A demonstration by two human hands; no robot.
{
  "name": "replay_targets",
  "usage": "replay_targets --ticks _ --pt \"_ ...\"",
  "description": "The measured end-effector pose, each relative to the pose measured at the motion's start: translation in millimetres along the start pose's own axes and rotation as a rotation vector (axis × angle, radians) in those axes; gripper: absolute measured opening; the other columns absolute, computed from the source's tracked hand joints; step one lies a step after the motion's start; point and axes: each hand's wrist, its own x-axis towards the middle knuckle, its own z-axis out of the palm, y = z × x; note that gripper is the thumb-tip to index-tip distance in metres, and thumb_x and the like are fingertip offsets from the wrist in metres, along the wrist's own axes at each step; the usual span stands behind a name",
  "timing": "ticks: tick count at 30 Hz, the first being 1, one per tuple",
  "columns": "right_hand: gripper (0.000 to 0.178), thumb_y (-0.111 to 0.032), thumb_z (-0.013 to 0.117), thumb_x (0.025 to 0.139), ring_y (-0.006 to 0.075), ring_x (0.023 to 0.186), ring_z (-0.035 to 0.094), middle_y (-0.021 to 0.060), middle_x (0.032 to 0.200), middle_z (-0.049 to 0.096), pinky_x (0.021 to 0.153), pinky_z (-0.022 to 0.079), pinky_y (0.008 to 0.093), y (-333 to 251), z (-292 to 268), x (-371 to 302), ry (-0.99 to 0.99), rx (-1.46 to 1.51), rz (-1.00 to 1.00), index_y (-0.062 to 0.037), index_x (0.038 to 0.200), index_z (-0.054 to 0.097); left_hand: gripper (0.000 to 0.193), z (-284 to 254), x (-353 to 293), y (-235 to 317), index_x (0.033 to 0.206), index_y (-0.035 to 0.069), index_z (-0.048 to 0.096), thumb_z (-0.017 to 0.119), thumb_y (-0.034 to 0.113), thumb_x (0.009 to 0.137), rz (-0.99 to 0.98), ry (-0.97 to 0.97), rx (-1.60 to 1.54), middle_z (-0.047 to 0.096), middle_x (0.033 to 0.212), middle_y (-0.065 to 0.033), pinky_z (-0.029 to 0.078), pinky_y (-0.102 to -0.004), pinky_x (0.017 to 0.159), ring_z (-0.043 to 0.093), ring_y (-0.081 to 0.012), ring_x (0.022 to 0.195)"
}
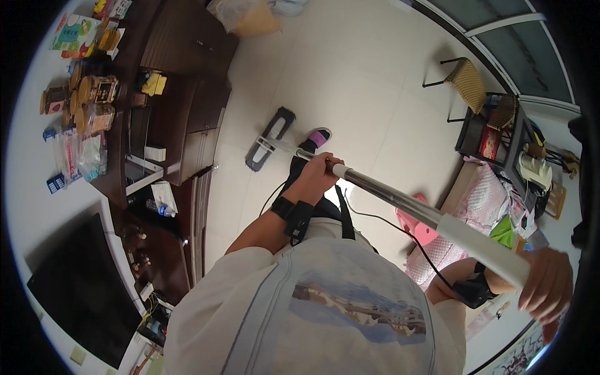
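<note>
Both hands grip one mop handle [400, 197], a shiny metal pole with pale sleeves. The right hand [545, 284] is clenched round the white top sleeve, nearest the camera, at the pole's upper end. Further down the pole the left hand [317, 178] is closed round the bare metal, just below a short white collar; a dark strap sits on that wrist. Beyond the left grip the pole runs down and away to the flat mop head [270, 139], which lies on the pale tiled floor [350, 81], close beside a dark cabinet [187, 94]. A slippered foot [317, 137] shows just right of the lower pole.

By the look of it this is the middle of a mopping stroke, the head flat on the tiles near the cabinet's foot. Another stroke would call for the lower hand to steer and the upper one to push or draw, keeping the head flat and off the cabinet. Well beyond the right grip stand a wicker chair [467, 84] and a cluttered rack [500, 134].
</note>
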Motion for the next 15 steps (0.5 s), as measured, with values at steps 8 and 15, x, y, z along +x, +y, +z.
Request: replay_targets --ticks 8,15 --pt "0.041 -0.037 0.067 0.077 0.0077 0.043 0.047 -0.0011 0.051 0.046 0.054 0.048 0.0202 54 -43 46 -0.229 -0.085 0.242 -0.0111 0.053 0.047 0.025 80 77 84 0.065 0.010 0.036 0.041 0.015 0.089 0.150 -0.210 0.094 0.040 0.055 -0.0015 0.044 -0.0303 0.059 0.045 -0.0166 0.055" --pt "0.037 -0.026 0.070 0.076 0.0085 0.039 0.041 -0.0021 0.051 0.041 0.049 0.043 0.0192 20 -116 30 -0.233 -0.187 0.390 -0.0115 0.055 0.044 0.025 185 178 68 0.067 0.007 0.039 0.040 0.018 0.090 0.099 -0.137 0.096 0.049 0.055 -0.0043 0.046 -0.0311 0.062 0.045 -0.0201 0.052"
